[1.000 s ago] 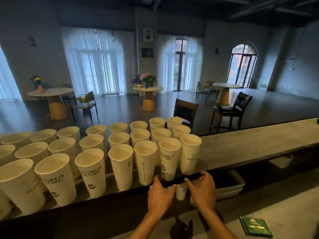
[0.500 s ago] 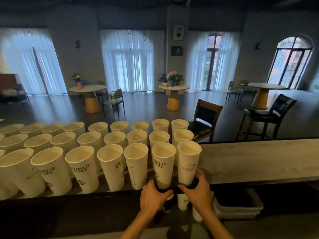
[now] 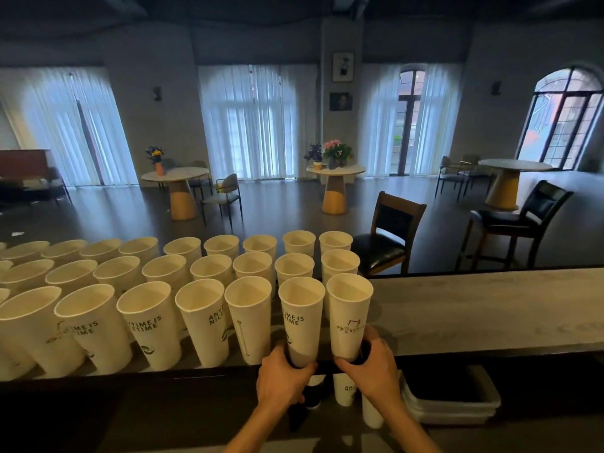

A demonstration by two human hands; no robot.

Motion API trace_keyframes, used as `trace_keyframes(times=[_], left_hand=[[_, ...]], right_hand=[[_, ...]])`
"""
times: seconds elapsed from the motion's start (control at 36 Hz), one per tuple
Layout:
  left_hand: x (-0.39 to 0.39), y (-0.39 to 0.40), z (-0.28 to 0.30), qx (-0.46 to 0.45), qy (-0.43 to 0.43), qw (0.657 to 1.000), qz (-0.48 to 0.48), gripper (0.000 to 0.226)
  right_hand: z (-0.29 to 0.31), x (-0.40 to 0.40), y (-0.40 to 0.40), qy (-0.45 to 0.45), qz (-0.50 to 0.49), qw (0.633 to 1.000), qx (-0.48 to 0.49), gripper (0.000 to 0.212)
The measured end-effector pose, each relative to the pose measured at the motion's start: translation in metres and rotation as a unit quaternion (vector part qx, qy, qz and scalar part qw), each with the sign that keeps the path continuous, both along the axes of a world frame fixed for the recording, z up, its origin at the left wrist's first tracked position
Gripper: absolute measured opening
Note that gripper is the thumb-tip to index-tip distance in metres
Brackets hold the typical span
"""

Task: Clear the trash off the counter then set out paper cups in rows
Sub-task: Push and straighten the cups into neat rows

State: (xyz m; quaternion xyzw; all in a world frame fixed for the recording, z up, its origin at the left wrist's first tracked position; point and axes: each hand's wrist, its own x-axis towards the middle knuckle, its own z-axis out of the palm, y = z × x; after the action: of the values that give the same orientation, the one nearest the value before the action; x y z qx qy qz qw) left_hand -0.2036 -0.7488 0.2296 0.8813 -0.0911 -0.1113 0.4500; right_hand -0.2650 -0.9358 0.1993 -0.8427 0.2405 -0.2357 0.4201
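Now, head view: left hand (image 3: pixel 285 377) grips base of front-row cup (image 3: pixel 300 322), lower centre of frame. Right hand (image 3: pixel 372 371) grips base of end cup (image 3: pixel 349 317) just right of it. Both cups upright on table (image 3: pixel 490 308). Three rows of paper cups (image 3: pixel 147 289) fill left half; right half bare.

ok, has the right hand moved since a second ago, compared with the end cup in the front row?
Yes. The right hand has come up from below the counter edge to that cup and now grips its base.
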Motion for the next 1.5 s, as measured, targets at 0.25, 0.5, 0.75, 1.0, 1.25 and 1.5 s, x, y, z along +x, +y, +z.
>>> trace_keyframes(times=[0.25, 0.5, 0.75, 1.0, 1.25, 1.5], left_hand=[[-0.002, 0.002, -0.001, -0.023, 0.007, 1.000, 0.012, 0.080], [0.001, 0.000, 0.000, -0.058, 0.009, 0.998, 0.007, 0.072], [0.004, -0.002, 0.002, -0.057, 0.024, 0.998, 0.016, 0.061], [-0.003, -0.001, 0.006, -0.040, 0.010, 0.999, 0.014, 0.067], [-0.023, 0.026, 0.019, 0.009, -0.006, 0.999, -0.037, 0.062], [-0.030, 0.044, 0.115, -0.045, -0.192, 0.975, -0.100, 0.022]], right_hand=[[0.001, -0.001, -0.005, 0.006, 0.024, 1.000, -0.013, 0.078], [0.005, 0.006, -0.002, 0.015, -0.001, 1.000, -0.014, 0.080], [0.010, 0.011, 0.004, 0.016, -0.029, 0.999, -0.023, 0.078], [0.018, 0.004, 0.007, 0.032, -0.020, 0.999, -0.021, 0.074], [0.029, -0.010, -0.026, 0.071, 0.080, 0.992, 0.060, 0.062], [0.086, -0.016, -0.082, 0.025, 0.041, 0.999, 0.023, 0.031]])
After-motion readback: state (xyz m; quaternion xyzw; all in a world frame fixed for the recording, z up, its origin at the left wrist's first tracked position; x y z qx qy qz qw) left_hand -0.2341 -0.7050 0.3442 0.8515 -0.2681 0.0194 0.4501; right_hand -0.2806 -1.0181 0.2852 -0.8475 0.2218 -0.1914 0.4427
